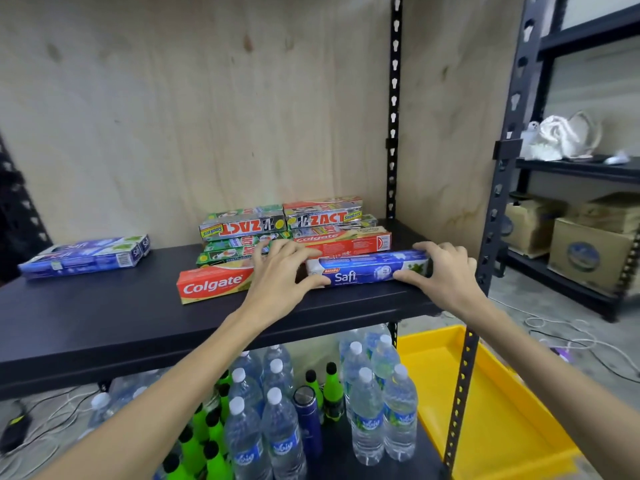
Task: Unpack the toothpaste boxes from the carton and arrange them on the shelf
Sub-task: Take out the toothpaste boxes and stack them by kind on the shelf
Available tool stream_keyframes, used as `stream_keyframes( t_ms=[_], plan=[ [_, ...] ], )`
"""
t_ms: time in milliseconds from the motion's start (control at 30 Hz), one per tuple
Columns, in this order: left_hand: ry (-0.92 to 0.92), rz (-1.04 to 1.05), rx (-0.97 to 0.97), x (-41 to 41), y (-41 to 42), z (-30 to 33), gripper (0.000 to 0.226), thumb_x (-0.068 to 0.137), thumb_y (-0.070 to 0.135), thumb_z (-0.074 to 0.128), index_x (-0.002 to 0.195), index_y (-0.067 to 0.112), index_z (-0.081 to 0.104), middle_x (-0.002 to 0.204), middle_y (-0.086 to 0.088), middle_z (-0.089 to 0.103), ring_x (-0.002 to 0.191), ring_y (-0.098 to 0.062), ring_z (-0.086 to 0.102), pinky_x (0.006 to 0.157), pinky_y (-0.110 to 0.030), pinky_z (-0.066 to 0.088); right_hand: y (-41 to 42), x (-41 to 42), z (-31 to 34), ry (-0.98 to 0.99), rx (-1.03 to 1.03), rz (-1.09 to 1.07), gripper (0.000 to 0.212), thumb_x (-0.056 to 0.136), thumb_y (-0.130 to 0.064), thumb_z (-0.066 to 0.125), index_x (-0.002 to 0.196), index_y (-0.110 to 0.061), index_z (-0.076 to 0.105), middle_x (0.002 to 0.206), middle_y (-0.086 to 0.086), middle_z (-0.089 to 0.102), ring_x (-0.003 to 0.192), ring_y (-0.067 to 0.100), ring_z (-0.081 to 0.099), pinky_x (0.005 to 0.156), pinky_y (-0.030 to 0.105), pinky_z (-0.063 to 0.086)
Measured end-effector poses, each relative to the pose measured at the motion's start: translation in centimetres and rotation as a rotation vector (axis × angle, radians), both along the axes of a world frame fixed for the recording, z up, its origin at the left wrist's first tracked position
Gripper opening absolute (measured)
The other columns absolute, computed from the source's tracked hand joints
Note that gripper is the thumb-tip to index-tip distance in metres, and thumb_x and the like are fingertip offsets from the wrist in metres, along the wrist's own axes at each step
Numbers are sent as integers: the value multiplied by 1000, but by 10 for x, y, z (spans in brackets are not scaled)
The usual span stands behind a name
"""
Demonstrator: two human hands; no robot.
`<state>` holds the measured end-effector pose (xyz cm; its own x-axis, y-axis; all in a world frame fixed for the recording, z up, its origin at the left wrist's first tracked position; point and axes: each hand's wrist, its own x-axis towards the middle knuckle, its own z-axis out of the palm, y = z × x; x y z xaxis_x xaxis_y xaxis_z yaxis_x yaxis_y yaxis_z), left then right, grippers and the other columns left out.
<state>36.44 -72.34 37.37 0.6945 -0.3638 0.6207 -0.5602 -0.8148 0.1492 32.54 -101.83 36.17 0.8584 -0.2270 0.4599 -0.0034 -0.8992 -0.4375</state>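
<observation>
Both hands hold one blue Safi box lying at the shelf's front edge, toward 3 o'clock: the left hand curls its grip round the box's left end, the right hand round its right end. At 9 o'clock of it lies a red Colgate box. Behind, at 12 o'clock, Zact boxes are stacked over another Colgate; far toward 10 o'clock lie more Safi boxes. Much seems shelved already; the carton is out of view, so I cannot tell what remains. Water bottles stand below, clear of the work.
</observation>
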Motion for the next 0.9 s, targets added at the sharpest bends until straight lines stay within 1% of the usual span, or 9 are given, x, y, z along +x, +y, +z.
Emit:
stream_keyframes(
  t_ms=[167,233,367,433,500,633,767,833,900],
  plan=[
    [-42,-27,-53,-22,36,-2,44,91,64,56,128,41,57,119,20,57,127,-5,38,114,-40,15,23,-13,3,-11,-35,95,79,75,-74,64,134,-24,56,133,3,56,123,25,43,95,40,30],
    [-54,0,-37,-28,60,-2,48,89,68,51,130,42,55,121,20,58,126,-6,39,112,-39,18,44,-14,4,-24,-37,149,80,73,-76,64,132,-23,57,131,0,59,122,24,45,94,41,30],
    [-51,84,-15,-38,120,1,57,84,73,44,130,41,52,121,20,58,125,-7,39,106,-30,17,100,-11,4,-81,-50,281,66,78,-71,65,126,-27,58,126,-5,61,119,19,46,90,38,28],
    [-41,121,-2,-43,153,2,58,84,74,43,131,40,51,120,19,57,126,-8,39,105,-28,17,130,-7,3,-102,-82,324,65,80,-71,63,126,-26,57,125,-5,62,117,19,47,91,39,29],
    [-35,146,-2,-50,186,3,57,85,72,45,131,40,51,114,21,55,124,-6,40,104,-27,18,160,-3,3,-114,-98,358,65,80,-71,62,128,-27,56,124,-5,62,115,20,48,92,40,30],
    [-40,195,-32,-63,244,0,44,90,59,61,129,40,54,107,25,57,117,-4,41,100,-30,23,215,2,-1,-170,-143,440,67,79,-74,60,130,-29,57,125,-7,63,116,20,48,92,39,29],
    [84,224,-183,-72,295,1,40,90,51,66,127,38,58,109,24,63,113,-6,46,98,-36,35,263,4,-6,-219,-100,512,63,81,-72,60,125,-27,62,124,-4,61,122,20,44,98,37,26],
    [165,206,-288,-74,319,2,35,91,46,67,124,37,60,107,22,65,112,-7,53,100,-35,42,287,5,-7,-219,-83,545,64,80,-73,59,123,-27,64,123,-4,57,121,19,43,98,39,30],
    [221,213,-376,-74,343,4,29,92,43,66,120,35,61,104,16,68,108,-4,58,99,-34,46,309,6,-7,-236,-138,588,66,79,-74,58,125,-28,64,121,-5,54,119,19,42,96,37,30]
  ],
)
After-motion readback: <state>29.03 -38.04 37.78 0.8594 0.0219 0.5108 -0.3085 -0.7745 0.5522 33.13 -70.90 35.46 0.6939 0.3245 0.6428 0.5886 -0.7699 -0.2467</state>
